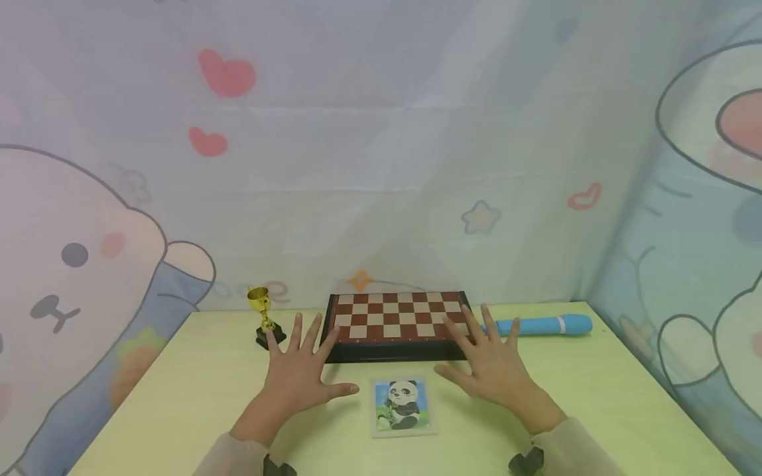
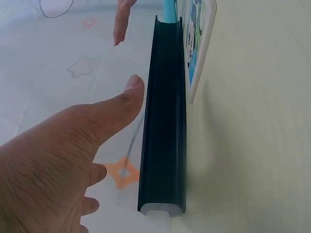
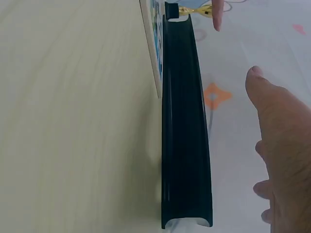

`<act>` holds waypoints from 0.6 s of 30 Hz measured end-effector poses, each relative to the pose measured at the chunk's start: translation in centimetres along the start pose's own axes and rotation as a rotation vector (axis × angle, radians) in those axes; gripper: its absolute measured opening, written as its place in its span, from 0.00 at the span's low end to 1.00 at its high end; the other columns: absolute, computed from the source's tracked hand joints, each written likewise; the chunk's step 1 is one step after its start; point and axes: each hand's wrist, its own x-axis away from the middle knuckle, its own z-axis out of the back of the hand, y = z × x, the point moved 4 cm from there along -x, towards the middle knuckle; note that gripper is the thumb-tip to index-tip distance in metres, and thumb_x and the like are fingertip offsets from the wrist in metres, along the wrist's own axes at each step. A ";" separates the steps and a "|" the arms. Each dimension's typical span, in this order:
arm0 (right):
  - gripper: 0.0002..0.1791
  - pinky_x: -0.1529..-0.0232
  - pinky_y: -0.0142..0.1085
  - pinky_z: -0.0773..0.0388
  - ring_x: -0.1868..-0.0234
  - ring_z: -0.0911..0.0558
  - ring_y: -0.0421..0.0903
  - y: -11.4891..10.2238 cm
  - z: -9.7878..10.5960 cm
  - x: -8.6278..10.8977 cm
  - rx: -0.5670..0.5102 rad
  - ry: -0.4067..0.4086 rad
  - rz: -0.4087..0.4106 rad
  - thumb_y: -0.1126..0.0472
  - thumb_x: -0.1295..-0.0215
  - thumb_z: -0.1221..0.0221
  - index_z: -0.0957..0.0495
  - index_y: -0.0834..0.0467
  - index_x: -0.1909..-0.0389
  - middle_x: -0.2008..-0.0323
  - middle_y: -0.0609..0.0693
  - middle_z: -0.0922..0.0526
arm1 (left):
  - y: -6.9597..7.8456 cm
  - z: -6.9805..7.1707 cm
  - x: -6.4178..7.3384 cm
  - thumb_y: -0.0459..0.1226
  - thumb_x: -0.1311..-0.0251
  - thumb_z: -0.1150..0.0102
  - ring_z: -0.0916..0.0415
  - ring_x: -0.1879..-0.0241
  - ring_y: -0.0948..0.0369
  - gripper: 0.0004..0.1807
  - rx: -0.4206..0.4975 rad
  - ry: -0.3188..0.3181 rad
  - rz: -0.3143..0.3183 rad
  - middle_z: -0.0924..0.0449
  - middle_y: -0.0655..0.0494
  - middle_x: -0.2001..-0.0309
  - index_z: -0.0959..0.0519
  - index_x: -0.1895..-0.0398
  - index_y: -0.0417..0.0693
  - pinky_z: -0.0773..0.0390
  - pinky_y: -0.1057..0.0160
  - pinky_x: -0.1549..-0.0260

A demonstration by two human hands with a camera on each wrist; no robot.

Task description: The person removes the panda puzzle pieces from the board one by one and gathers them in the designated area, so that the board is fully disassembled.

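Note:
Both hands hover over the table with fingers spread, palms down, holding nothing. My left hand (image 1: 300, 377) is in front of the left part of a brown-and-cream chessboard (image 1: 399, 317) with a dark frame. Opposite it, my right hand (image 1: 494, 370) is before the board's right part, its fingertips overlapping the board's corner in the head view. Between the hands, nearer me, lies a small framed panda picture (image 1: 403, 404). Each wrist view shows a thumb beside the board's long dark side (image 2: 166, 116), apart from it as far as I can tell.
A small gold trophy cup (image 1: 262, 311) on a black base stands left of the board. To the right lies a blue microphone-shaped stick (image 1: 544, 325) with a white band. A printed cloth (image 1: 381, 165) hangs behind the pale table (image 1: 178, 396).

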 end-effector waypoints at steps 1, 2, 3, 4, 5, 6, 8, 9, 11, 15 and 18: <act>0.47 0.39 0.81 0.60 0.23 0.50 0.65 -0.1 0.1 -0.1 -0.028 0.039 0.019 0.23 0.36 0.52 0.45 0.42 0.21 0.23 0.56 0.44 | 0.2 0.1 -0.1 0.83 0.54 0.57 0.57 0.23 0.41 0.60 0.058 0.003 -0.022 0.48 0.49 0.21 0.40 0.21 0.61 0.59 0.22 0.35; 0.45 0.36 0.78 0.53 0.24 0.44 0.63 -0.4 0.2 -0.2 -0.083 0.089 0.045 0.26 0.34 0.49 0.40 0.46 0.22 0.25 0.56 0.38 | 0.5 0.2 -0.1 0.80 0.50 0.54 0.50 0.24 0.43 0.57 0.152 -0.006 -0.049 0.42 0.51 0.23 0.38 0.22 0.60 0.52 0.25 0.34; 0.40 0.35 0.73 0.45 0.27 0.39 0.60 -0.8 0.2 -0.2 -0.150 0.132 0.070 0.31 0.32 0.47 0.36 0.48 0.25 0.28 0.55 0.33 | 0.8 0.1 -0.2 0.77 0.46 0.50 0.44 0.26 0.45 0.53 0.275 -0.028 -0.085 0.36 0.52 0.26 0.37 0.23 0.58 0.46 0.28 0.34; 0.35 0.35 0.67 0.37 0.30 0.32 0.56 -1.5 -0.1 -0.2 -0.246 0.170 0.110 0.37 0.30 0.44 0.31 0.52 0.29 0.33 0.54 0.28 | 1.1 -0.2 -0.1 0.73 0.43 0.47 0.38 0.29 0.47 0.49 0.403 -0.061 -0.122 0.31 0.53 0.29 0.35 0.24 0.56 0.40 0.33 0.34; 0.28 0.37 0.60 0.29 0.35 0.27 0.53 -2.4 -0.4 -0.2 -0.352 0.187 0.156 0.43 0.28 0.42 0.27 0.54 0.34 0.38 0.52 0.24 | 1.5 -0.5 -0.1 0.68 0.41 0.43 0.33 0.32 0.49 0.46 0.526 -0.099 -0.156 0.27 0.54 0.33 0.34 0.25 0.54 0.34 0.36 0.36; 0.22 0.41 0.54 0.24 0.39 0.24 0.50 -3.4 -0.8 -0.2 -0.452 0.190 0.210 0.49 0.27 0.41 0.24 0.55 0.39 0.42 0.51 0.21 | 1.9 -1.0 0.0 0.65 0.40 0.40 0.29 0.35 0.51 0.44 0.628 -0.136 -0.182 0.24 0.55 0.36 0.33 0.26 0.52 0.30 0.40 0.38; 0.14 0.46 0.45 0.19 0.44 0.21 0.45 -5.5 -1.9 -0.1 -0.598 0.134 0.293 0.56 0.26 0.42 0.21 0.56 0.45 0.47 0.48 0.19 | 2.6 -2.2 0.1 0.63 0.40 0.38 0.29 0.36 0.52 0.44 0.740 -0.218 -0.204 0.25 0.54 0.36 0.33 0.26 0.50 0.27 0.42 0.39; 0.13 0.46 0.43 0.19 0.44 0.22 0.44 -6.4 -2.5 -0.1 -0.641 0.073 0.305 0.56 0.25 0.43 0.21 0.55 0.46 0.47 0.47 0.19 | 2.9 -2.9 0.1 0.64 0.41 0.37 0.31 0.34 0.50 0.46 0.745 -0.246 -0.215 0.27 0.52 0.34 0.34 0.26 0.48 0.29 0.42 0.38; 0.14 0.42 0.44 0.21 0.41 0.24 0.44 -8.0 -3.7 -0.1 -0.660 -0.047 0.305 0.54 0.24 0.45 0.21 0.55 0.45 0.44 0.47 0.20 | 3.4 -4.4 0.1 0.68 0.46 0.37 0.37 0.30 0.50 0.52 0.686 -0.258 -0.229 0.33 0.52 0.30 0.35 0.25 0.48 0.33 0.41 0.34; 0.15 0.37 0.46 0.26 0.39 0.27 0.45 -9.3 -5.3 -0.5 -0.623 -0.157 0.242 0.54 0.25 0.44 0.22 0.54 0.43 0.42 0.46 0.23 | 4.3 -6.2 0.2 0.74 0.50 0.40 0.44 0.27 0.51 0.58 0.579 -0.228 -0.265 0.40 0.53 0.25 0.37 0.24 0.46 0.38 0.38 0.32; 0.12 0.39 0.44 0.25 0.43 0.27 0.42 -9.4 -6.0 -0.9 -0.639 -0.169 0.220 0.56 0.26 0.42 0.21 0.53 0.47 0.45 0.44 0.23 | 4.7 -6.1 0.3 0.73 0.49 0.41 0.45 0.27 0.51 0.57 0.560 -0.207 -0.285 0.41 0.54 0.25 0.36 0.25 0.45 0.39 0.36 0.34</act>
